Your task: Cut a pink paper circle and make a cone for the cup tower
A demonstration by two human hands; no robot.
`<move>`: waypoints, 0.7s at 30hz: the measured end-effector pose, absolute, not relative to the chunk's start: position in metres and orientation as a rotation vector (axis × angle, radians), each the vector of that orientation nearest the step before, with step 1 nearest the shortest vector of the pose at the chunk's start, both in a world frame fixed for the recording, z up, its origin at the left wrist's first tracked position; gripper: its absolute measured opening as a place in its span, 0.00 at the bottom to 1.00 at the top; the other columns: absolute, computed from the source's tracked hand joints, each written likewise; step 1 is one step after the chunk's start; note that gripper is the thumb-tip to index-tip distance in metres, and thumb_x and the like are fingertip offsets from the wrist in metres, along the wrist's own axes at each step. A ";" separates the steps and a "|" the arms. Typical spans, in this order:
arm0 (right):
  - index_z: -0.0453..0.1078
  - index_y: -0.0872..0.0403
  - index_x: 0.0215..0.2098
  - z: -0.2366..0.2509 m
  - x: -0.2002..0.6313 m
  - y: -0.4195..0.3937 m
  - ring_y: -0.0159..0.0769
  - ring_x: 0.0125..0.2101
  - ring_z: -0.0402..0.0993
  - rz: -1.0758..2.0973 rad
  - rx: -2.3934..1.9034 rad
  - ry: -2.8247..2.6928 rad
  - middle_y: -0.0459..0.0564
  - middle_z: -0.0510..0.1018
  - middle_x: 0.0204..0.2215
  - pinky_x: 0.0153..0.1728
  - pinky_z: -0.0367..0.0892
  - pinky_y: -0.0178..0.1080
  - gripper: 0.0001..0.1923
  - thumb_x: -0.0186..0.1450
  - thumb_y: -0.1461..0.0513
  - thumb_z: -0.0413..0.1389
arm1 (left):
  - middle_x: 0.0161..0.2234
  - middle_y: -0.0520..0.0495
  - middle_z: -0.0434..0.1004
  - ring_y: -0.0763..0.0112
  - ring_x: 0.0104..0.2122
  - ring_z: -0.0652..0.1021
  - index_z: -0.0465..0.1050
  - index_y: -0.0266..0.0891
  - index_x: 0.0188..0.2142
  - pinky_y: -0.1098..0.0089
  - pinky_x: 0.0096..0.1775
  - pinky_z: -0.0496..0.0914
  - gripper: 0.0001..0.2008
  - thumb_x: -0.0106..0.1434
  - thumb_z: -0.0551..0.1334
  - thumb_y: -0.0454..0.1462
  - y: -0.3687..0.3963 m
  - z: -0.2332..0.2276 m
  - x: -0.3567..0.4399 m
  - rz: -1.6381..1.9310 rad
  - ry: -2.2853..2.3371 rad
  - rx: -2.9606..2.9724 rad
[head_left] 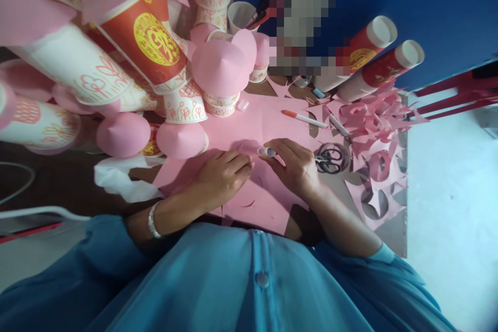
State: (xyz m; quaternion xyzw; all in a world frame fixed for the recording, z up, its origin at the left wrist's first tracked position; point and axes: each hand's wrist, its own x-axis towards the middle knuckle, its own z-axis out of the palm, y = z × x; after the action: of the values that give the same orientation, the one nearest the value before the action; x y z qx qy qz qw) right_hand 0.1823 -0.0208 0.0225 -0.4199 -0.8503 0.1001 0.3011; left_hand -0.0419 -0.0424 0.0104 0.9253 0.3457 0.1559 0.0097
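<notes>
My right hand [295,166] grips a small white glue stick [267,151] between thumb and fingers, its end angled toward my left hand. My left hand [227,174] is closed, fingers curled at the edge of a rounded pink paper piece [248,145], partly hidden behind them. Both hands are above a large pink paper sheet [249,119] with several cut marks. A small translucent cap [243,105] lies on the sheet, near a pink paper cone [222,66] set on a stack of printed paper cups [221,104].
Stacked cups with pink cones crowd the left, including a red cup [151,44]. To the right are black-handled scissors [330,160], an orange-white marker [303,118] and pink paper scraps [373,124]. Two cup columns [392,65] lean at the back. White tissue [124,177] lies left.
</notes>
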 end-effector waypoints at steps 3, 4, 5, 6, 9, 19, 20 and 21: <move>0.75 0.53 0.43 0.022 0.185 -0.019 0.37 0.36 0.82 0.245 -1.164 -2.244 0.52 0.84 0.36 0.38 0.74 0.36 0.06 0.74 0.59 0.58 | 0.38 0.44 0.83 0.63 0.40 0.80 0.79 0.36 0.45 0.63 0.39 0.74 0.08 0.71 0.61 0.30 -0.043 0.010 -0.042 0.492 1.074 2.857; 0.75 0.53 0.43 0.022 0.186 -0.018 0.37 0.36 0.82 0.244 -1.177 -2.242 0.52 0.84 0.35 0.38 0.74 0.36 0.06 0.74 0.59 0.57 | 0.39 0.44 0.83 0.63 0.40 0.80 0.79 0.36 0.46 0.63 0.39 0.75 0.08 0.71 0.61 0.30 -0.043 0.009 -0.042 0.494 1.070 2.855; 0.75 0.53 0.43 0.022 0.186 -0.018 0.37 0.35 0.81 0.245 -1.185 -2.241 0.51 0.84 0.35 0.37 0.73 0.36 0.06 0.74 0.59 0.57 | 0.39 0.44 0.83 0.63 0.40 0.80 0.79 0.35 0.46 0.63 0.39 0.75 0.08 0.71 0.61 0.30 -0.043 0.009 -0.042 0.493 1.066 2.855; 0.75 0.53 0.43 0.023 0.187 -0.017 0.36 0.34 0.81 0.244 -1.189 -2.239 0.51 0.84 0.35 0.36 0.73 0.36 0.07 0.74 0.59 0.57 | 0.40 0.43 0.83 0.62 0.40 0.80 0.79 0.35 0.46 0.62 0.40 0.75 0.08 0.71 0.61 0.30 -0.043 0.009 -0.042 0.488 1.064 2.856; 0.75 0.54 0.42 0.025 0.188 -0.016 0.36 0.33 0.80 0.223 -1.186 -2.230 0.52 0.84 0.34 0.35 0.72 0.36 0.07 0.74 0.59 0.57 | 0.42 0.43 0.84 0.62 0.41 0.80 0.79 0.35 0.48 0.62 0.40 0.76 0.09 0.71 0.61 0.31 -0.043 0.008 -0.042 0.486 1.073 2.845; 0.75 0.53 0.43 0.029 0.198 -0.015 0.38 0.35 0.82 0.123 -1.229 -2.211 0.52 0.84 0.35 0.36 0.74 0.37 0.05 0.73 0.60 0.58 | 0.45 0.43 0.85 0.63 0.41 0.80 0.79 0.36 0.48 0.62 0.41 0.76 0.09 0.70 0.62 0.31 -0.044 0.008 -0.042 0.496 1.098 2.856; 0.75 0.52 0.44 0.031 0.200 -0.015 0.38 0.35 0.82 0.089 -1.240 -2.179 0.51 0.84 0.35 0.36 0.74 0.38 0.04 0.73 0.60 0.59 | 0.45 0.43 0.85 0.64 0.41 0.80 0.79 0.36 0.48 0.62 0.42 0.76 0.09 0.70 0.63 0.31 -0.044 0.009 -0.042 0.502 1.100 2.854; 0.75 0.52 0.44 0.034 0.201 -0.016 0.38 0.35 0.82 0.056 -1.247 -2.140 0.51 0.85 0.36 0.37 0.75 0.38 0.04 0.72 0.61 0.60 | 0.45 0.43 0.85 0.64 0.41 0.80 0.79 0.36 0.48 0.63 0.42 0.76 0.09 0.70 0.63 0.31 -0.044 0.009 -0.042 0.508 1.099 2.852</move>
State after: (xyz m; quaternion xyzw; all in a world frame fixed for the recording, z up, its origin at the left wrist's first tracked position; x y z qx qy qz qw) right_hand 0.2013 -0.0159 0.0344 -0.4760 -0.8165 0.0214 0.3261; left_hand -0.0415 -0.0441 0.0090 0.9202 0.3547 0.1640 0.0215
